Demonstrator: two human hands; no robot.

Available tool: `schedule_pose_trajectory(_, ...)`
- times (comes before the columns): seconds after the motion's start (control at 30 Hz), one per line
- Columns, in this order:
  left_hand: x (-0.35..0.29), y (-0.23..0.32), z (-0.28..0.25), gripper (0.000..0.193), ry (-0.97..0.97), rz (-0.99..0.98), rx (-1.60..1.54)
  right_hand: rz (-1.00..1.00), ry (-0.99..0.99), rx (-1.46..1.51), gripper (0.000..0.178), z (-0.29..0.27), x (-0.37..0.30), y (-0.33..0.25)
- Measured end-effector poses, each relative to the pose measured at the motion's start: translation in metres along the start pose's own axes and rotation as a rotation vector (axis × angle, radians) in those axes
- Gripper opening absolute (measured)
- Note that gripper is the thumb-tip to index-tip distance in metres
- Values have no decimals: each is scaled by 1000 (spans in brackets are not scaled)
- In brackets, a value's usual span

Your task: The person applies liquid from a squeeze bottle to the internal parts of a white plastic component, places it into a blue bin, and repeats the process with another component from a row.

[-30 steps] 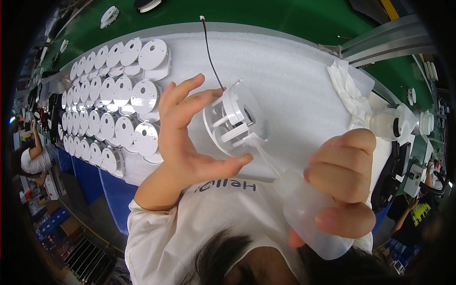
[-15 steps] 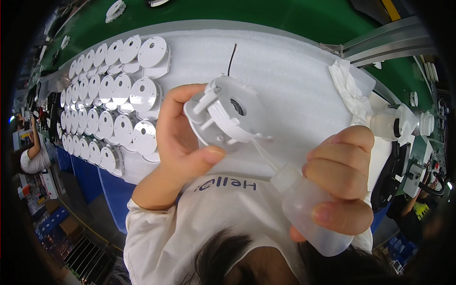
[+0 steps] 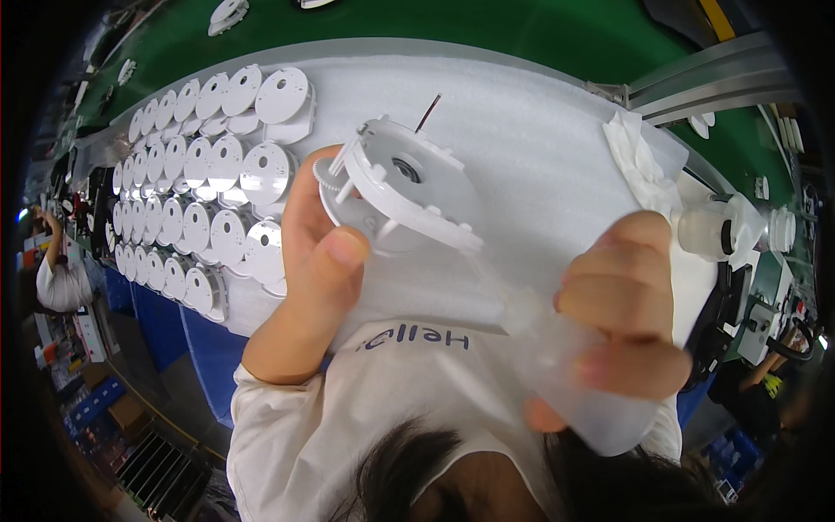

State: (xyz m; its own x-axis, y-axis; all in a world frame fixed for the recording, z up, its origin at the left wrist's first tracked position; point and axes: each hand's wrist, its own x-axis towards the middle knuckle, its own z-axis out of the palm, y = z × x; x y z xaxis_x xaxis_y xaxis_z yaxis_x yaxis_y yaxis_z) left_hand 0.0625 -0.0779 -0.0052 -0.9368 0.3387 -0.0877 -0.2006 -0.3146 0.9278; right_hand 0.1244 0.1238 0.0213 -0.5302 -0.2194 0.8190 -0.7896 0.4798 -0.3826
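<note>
In my left hand (image 3: 322, 252) I hold a round white plastic housing (image 3: 409, 196), tilted, with a ring-shaped opening in its face and a small gear on its left side. A short dark wire (image 3: 428, 113) sticks up behind it. My right hand (image 3: 622, 304) is wrapped round a translucent squeeze bottle (image 3: 574, 374) and blurred by motion. The bottle's thin nozzle points up and left to the housing's lower right edge; whether the tip touches is too blurred to tell.
Several rows of white round assemblies (image 3: 265, 174) stand on the left of the white-covered table (image 3: 522, 113). At the right lie a crumpled white cloth (image 3: 639, 161) and a clear jar (image 3: 700, 230). A metal frame bar (image 3: 704, 83) crosses the far right, before a green surface (image 3: 487, 26).
My left hand has turned the housing and shifted it slightly left, so its face and gear show from another angle. The bottle in my right hand has moved slightly and now blurs.
</note>
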Motion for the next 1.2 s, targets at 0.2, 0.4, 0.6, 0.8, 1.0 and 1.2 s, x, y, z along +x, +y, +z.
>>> schedule_pose_trajectory(0.2,17,30,-17,72,69,300,392,708,510,702,55,21,-19,45)
schedule_pose_trajectory(0.4,123,51,29,59,-32,400,1422,1334,399,1301,43,34,-29,101)
schedule_pose_trajectory(0.6,230,4,102,57,-111,125,1882,1157,347,1222,43,34,-36,107)
schedule_pose_trajectory(0.8,241,-17,103,59,-91,154,2037,1161,345,1258,43,31,-38,112)
schedule_pose_trajectory(1.0,283,57,-21,50,28,240,2101,1196,377,1318,44,32,-33,114)
schedule_pose_trajectory(1.2,333,81,-124,66,-57,-46,2044,1238,389,1339,45,29,-38,113)
